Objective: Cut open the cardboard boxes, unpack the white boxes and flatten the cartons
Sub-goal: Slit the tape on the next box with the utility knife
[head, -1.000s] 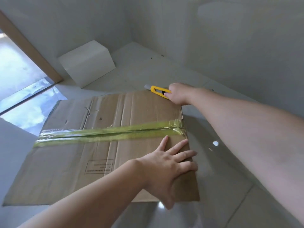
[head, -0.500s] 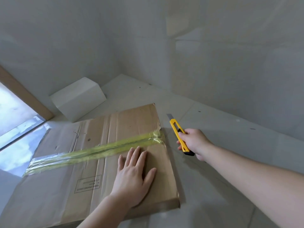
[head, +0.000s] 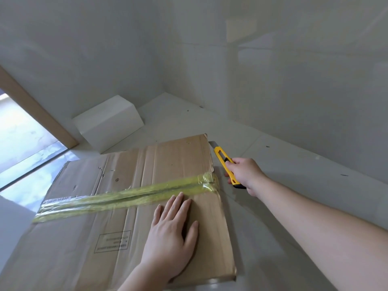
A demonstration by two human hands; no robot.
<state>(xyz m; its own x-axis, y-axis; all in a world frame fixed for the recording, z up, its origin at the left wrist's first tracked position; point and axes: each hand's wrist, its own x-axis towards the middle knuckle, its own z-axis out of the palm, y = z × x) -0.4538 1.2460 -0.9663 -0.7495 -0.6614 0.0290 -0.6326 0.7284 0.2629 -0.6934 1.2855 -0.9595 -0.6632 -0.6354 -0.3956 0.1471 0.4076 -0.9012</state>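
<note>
Pale glossy floor tiles (head: 283,156) carry a flat brown cardboard carton (head: 134,206) sealed by yellow-green tape (head: 134,195), the left hand (head: 172,234) pressing flat on it while the right hand (head: 244,175) grips a yellow utility knife (head: 225,163) beside its far edge, so slitting the tape seems next, needing the blade brought onto the seam.

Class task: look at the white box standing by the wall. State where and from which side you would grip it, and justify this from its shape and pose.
Grip the white box with two hands across its two short ends, coming from the open floor side. Its back seems to sit against the wall, and its faces are plain and flat, with no handle showing.
</note>
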